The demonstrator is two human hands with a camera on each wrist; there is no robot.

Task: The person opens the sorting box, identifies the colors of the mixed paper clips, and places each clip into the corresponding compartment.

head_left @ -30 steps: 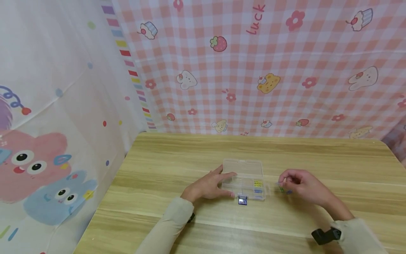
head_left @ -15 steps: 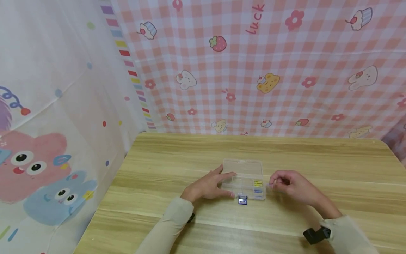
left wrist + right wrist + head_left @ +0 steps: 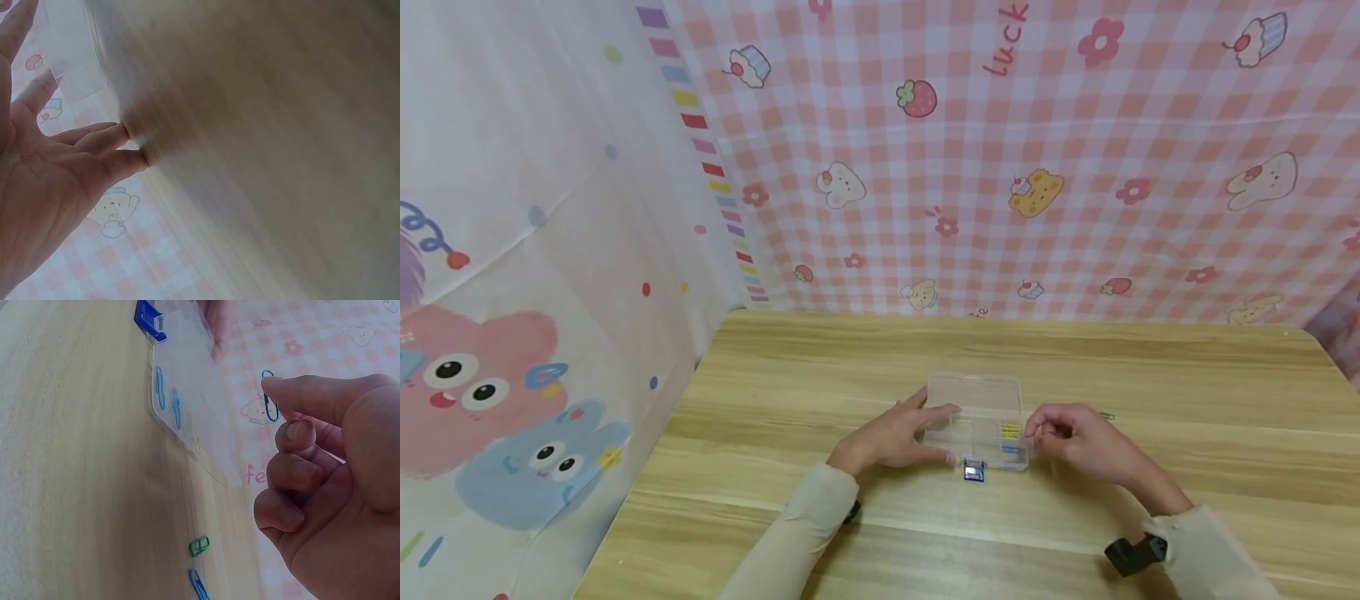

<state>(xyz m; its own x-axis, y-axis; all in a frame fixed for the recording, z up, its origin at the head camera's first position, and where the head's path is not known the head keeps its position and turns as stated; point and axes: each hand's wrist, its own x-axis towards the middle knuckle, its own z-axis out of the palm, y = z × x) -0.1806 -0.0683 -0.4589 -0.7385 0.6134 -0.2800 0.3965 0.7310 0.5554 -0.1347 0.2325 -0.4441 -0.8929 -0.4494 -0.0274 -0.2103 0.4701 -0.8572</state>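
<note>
A clear plastic compartment box point(image 3: 973, 396) lies on the table with its lid raised at the back and a blue latch point(image 3: 973, 471) at the front. Inside it, on the right, are yellow paper clips point(image 3: 1011, 431) and blue paper clips point(image 3: 175, 407). My left hand point(image 3: 895, 435) is spread at the box's left side, fingers extended, thumb and index along its edge. At the box's right edge, my right hand point(image 3: 1078, 437) pinches a blue paper clip point(image 3: 270, 406) between thumb and index finger, the other fingers curled in.
Loose on the wooden table point(image 3: 790, 375) to the right of the box lie a green paper clip point(image 3: 199, 545) and another blue clip point(image 3: 199, 584). A pink checked cloth point(image 3: 880, 150) hangs behind the table's far edge.
My right hand has moved left, from beside the loose clips to the box's right edge, carrying the pinched clip. My left hand has stayed in place.
</note>
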